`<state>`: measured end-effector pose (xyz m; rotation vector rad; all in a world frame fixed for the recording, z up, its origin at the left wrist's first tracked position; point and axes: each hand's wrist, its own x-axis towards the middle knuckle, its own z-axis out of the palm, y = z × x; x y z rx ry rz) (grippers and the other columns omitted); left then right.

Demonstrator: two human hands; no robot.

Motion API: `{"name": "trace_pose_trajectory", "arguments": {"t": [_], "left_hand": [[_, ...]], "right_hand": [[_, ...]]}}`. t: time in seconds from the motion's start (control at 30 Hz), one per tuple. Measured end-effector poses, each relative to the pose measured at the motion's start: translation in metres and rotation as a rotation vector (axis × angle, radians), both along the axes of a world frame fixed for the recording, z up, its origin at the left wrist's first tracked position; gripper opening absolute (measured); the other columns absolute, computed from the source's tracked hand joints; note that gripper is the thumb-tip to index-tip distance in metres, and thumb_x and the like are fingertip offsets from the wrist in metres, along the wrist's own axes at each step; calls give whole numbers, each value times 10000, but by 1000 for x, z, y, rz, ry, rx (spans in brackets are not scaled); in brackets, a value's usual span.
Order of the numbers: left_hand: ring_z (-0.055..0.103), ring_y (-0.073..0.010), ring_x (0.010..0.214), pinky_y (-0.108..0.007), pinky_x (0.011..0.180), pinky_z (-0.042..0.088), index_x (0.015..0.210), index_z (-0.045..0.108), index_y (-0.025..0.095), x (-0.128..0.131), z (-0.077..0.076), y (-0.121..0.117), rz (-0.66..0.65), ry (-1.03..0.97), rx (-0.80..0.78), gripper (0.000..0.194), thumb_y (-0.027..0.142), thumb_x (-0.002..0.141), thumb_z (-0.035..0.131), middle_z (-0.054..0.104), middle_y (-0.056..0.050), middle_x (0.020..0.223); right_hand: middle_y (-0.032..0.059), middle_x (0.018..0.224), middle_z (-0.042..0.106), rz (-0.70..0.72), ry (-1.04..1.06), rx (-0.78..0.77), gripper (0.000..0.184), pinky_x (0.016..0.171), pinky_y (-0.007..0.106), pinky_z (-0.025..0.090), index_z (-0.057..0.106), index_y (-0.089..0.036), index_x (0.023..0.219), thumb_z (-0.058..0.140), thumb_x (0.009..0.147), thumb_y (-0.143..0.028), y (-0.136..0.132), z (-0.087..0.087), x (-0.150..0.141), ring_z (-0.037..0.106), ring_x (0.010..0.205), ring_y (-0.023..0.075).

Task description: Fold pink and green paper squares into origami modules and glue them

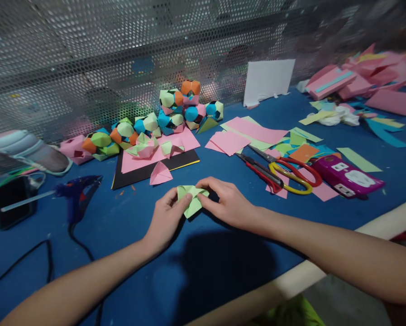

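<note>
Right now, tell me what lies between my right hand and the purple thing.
Head view: from your right hand, bare table, then the red-black tool, scissors and pink scraps before the purple thing.

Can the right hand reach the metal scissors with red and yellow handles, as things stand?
Probably yes, though the right hand is pinching the small folded light green paper. The scissors lie nearby to its right; the slim red and grey cutter beside them, nearer the hand, looks easy to reach over.

Light-green folded paper (191, 209): partly covered by left hand (167, 213) and right hand (228, 202). Glue-gun cord (82, 246): partly hidden by left forearm (94, 281). Pink paper pile (372, 74): blurred, cut off at right edge.
</note>
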<state>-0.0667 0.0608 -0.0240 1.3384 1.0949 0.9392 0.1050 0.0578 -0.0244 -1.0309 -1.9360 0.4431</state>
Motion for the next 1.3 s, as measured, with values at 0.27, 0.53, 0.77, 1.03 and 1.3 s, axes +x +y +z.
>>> {"name": "trace_pose_trajectory", "arguments": {"t": [0.27, 0.53, 0.77, 1.03, 1.3], "left_hand": [[480, -95, 684, -208, 637, 393, 834, 617, 157, 1, 0, 1, -6, -59, 5, 225, 380, 810, 599, 575, 12, 760], [493, -111, 699, -215, 634, 396, 885, 639, 165, 1, 3, -1, -23, 60, 16, 231, 372, 782, 628, 599, 9, 775], [473, -113, 673, -219, 603, 375, 790, 631, 149, 2, 2, 0, -15, 76, 26, 221, 369, 780, 619, 571, 9, 725], [462, -113, 676, -221, 615, 380, 814, 611, 151, 2, 2, -2, -64, 21, -6, 241, 391, 790, 602, 542, 12, 725], [481, -125, 674, -228, 613, 383, 811, 638, 137, 4, 7, -2, 16, 143, 21, 221, 347, 745, 628, 591, -2, 739]], "right_hand": [[63, 848, 616, 20, -63, 113, 119, 687, 250, 431, 555, -146, 932, 465, 860, -117, 2, -4, 2, 563, 762, 141], [24, 752, 614, 7, 71, 85, 97, 646, 224, 429, 597, -155, 823, 526, 837, -90, 4, -3, 1, 560, 694, 111], [16, 718, 603, -16, 168, 77, 91, 629, 227, 425, 606, -153, 779, 556, 823, -90, 3, 1, 0, 555, 675, 106], [13, 681, 558, 7, 124, 142, 114, 587, 232, 402, 577, -157, 739, 540, 837, -112, 3, -1, 1, 512, 635, 104], [55, 766, 594, 62, 95, 118, 101, 661, 269, 443, 610, -138, 846, 535, 855, -204, 0, 1, 2, 546, 725, 138]]}}
